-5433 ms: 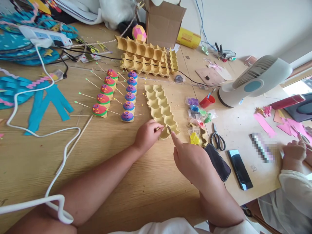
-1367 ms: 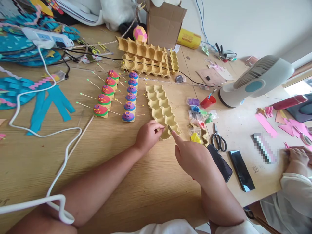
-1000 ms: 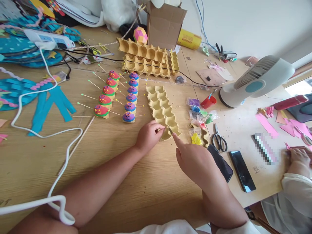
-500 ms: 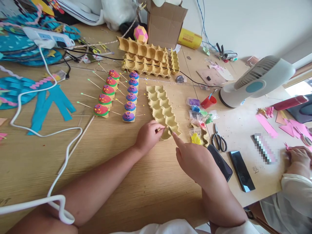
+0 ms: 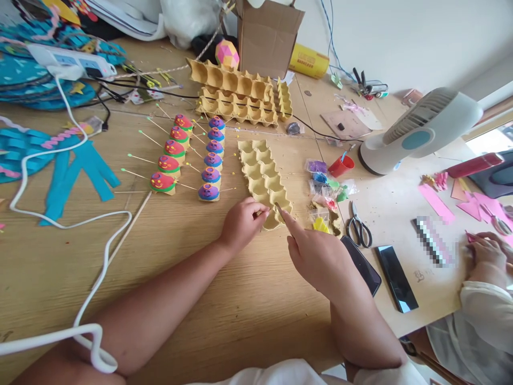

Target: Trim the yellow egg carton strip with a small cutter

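Note:
A yellow cardboard egg carton (image 5: pixel 262 170) with two rows of cups lies open side up in front of me. My left hand (image 5: pixel 245 223) pinches the carton's near left edge. Over its near right part, my right hand (image 5: pixel 316 254) grips a small knife (image 5: pixel 279 209), index finger stretched along it. Only the thin dark tip shows, touching the carton near the last cups; the handle is hidden in my hand. Left of the carton stand a row of purple-and-blue painted cups (image 5: pixel 210 175) and a row of red-and-green ones (image 5: pixel 166 164), with faces and cotton-swab feelers.
More egg cartons (image 5: pixel 236 107) lie at the back by a cardboard box (image 5: pixel 268 40). Clay bags (image 5: pixel 319 224), scissors (image 5: pixel 359 227), two phones (image 5: pixel 396 278) and a fan (image 5: pixel 417 133) are on the right. A white cable (image 5: pixel 68 219) loops at left. Another person's hands (image 5: pixel 487 256) hold pink paper.
The knife tip has shifted slightly up and left over the carton, while my left hand keeps its pinch. The whole view has moved a little.

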A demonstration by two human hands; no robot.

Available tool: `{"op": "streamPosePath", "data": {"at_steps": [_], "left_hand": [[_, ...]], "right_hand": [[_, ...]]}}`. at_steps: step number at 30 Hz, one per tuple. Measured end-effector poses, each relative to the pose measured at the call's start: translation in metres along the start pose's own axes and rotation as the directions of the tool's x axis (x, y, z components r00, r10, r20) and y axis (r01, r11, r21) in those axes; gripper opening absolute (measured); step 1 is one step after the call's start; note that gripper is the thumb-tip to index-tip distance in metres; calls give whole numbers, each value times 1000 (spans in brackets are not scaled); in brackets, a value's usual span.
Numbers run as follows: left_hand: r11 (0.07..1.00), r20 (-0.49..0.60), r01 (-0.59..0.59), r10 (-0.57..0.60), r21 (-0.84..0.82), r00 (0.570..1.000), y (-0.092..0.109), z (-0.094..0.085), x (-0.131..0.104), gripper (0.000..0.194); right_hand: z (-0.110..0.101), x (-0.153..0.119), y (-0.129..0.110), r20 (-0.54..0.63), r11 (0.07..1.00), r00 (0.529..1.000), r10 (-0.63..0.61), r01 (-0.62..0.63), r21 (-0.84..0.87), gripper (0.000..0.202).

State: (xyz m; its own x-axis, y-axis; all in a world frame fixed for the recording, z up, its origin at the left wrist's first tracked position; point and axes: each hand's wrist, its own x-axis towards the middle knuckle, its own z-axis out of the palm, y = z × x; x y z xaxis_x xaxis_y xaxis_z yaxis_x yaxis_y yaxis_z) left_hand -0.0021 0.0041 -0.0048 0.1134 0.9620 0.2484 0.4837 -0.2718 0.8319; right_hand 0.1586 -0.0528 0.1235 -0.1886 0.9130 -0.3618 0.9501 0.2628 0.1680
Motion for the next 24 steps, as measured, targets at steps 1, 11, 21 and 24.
{"op": "streamPosePath", "data": {"at_steps": [1, 11, 21, 24], "left_hand": [[1000, -3, -2, 2, 0, 1000, 0, 0, 0, 11], [1000, -3, -16, 16, 3, 1000, -1, 1, 0, 12], [1000, 3, -25, 25, 18, 1000, -1, 0, 1, 13], [1000, 5, -13, 13, 20, 1000, 0, 0, 1, 13]], "right_hand": [[0, 1, -1, 8, 1000, 1000, 0, 0, 8, 58], [3, 4, -8, 32, 1000, 999, 1, 0, -31, 59], [2, 6, -10, 41, 998, 999, 1, 1, -56, 61], [1, 6, -9, 61, 998, 998, -1, 4, -58, 61]]}}
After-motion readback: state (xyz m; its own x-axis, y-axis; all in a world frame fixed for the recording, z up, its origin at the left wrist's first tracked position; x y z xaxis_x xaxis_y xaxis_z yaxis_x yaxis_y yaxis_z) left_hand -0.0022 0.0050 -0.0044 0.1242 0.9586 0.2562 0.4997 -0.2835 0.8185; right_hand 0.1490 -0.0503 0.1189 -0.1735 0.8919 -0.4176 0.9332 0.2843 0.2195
